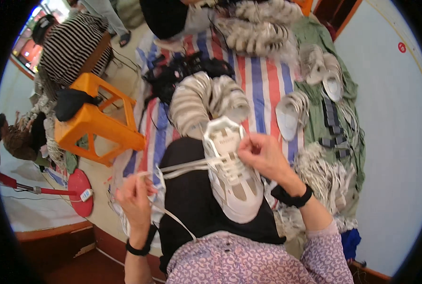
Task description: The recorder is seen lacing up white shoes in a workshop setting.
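A white and beige sneaker (233, 175) lies on my lap, toe toward me, laces crossing its lower eyelets. Out to the left, my left hand (136, 191) is closed in a pinch on a white shoelace (185, 168), which runs taut in two strands to the shoe. A loose end of lace hangs from that hand toward my lap. My right hand (263, 154) is closed at the sneaker's right edge beside the upper eyelets; what its fingertips pinch, if anything, is hidden. Black bands circle both wrists.
Stacked shoe uppers (189, 104) stand just beyond my knees on a striped sheet (272, 90). More uppers (291, 113) and a pile of white laces (320, 175) lie to the right. An orange stool (97, 125) stands at the left, with people farther back.
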A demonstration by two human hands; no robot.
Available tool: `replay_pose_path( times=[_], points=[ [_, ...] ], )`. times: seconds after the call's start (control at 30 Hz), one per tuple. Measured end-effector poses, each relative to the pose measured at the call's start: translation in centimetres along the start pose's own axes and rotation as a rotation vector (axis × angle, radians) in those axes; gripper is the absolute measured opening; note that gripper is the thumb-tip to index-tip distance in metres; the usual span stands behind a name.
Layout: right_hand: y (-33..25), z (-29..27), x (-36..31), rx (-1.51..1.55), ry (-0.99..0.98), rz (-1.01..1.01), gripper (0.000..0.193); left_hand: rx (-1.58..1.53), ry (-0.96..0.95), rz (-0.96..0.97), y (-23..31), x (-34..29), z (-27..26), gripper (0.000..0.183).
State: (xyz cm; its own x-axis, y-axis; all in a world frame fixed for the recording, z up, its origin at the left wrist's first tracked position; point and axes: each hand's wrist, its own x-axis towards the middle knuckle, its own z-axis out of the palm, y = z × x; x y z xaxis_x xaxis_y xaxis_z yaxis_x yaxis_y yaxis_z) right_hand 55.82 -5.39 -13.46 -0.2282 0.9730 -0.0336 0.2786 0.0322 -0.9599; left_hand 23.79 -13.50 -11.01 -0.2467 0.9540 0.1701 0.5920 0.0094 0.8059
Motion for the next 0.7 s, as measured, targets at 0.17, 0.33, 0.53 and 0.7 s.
replay_pose_path(
  times=[0.17,0.33,0.53,0.7],
  points=[
    [-0.8,1.6,-1.1,-0.418,0.124,-0.127,0.013,0.111,0.170,0.243,0.0,-1.7,-0.1,0.015],
    [-2.7,2.7,-2.1,-0.470,0.034,-0.431,0.010,0.099,0.227,0.238,2.6,-3.9,-3.5,0.012],
    [-0.6,3.3,-2.6,-0.401,-0.128,-0.606,0.008,-0.047,0.109,0.439,9.6,-4.6,-4.3,0.012],
    [-2.5,1.3,-4.6,-0.327,-0.207,-0.345,0.013,-0.195,-0.122,0.360,7.4,-1.2,-1.6,0.026]
  ],
)
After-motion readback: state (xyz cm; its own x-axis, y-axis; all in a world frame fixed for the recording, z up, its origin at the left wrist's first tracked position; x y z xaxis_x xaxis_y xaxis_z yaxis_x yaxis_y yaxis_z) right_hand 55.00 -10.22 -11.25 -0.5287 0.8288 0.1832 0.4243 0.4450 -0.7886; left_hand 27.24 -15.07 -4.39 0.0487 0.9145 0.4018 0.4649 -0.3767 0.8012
